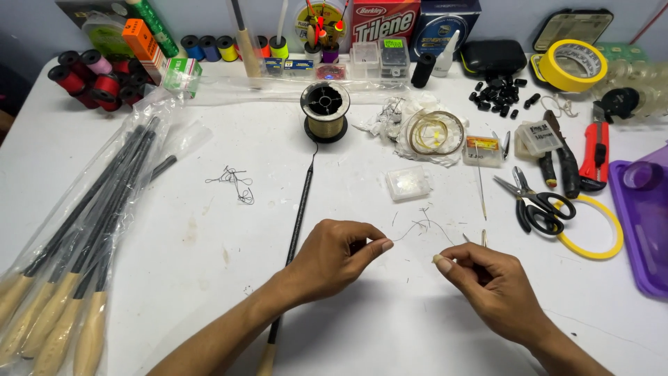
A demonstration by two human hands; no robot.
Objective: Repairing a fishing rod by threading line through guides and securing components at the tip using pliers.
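A: Far left, bagged rods (76, 230) lie parallel near the table (174, 292) edge, handles toward the person. Parked, out of the way, I'd say.

B: And the single one?

A: Thin black rod (298, 223) lies alone mid-table, tip pointing at the line spool (325, 111). Spool stands flat on its flange right off the tip, probably so line feeds straight along the rod.

B: Hands?

A: Left hand (330, 257) curled, thumb and forefinger pinched on one end of a fine line (421, 226). Right hand (487, 282) pinches the other end at the fingertips. Line arcs up between them just above the table, loose ends sticking out at the top. Held low and centred, likely for a steady close view.

B: Knot?

A: Can't tell, too thin.

B: Right side?

A: Scissors (536, 205) sit just beyond the right hand, handles toward it. Looks like easy-grab placement. Yellow ring (591, 233) under them, red cutter (595, 157) farther back.
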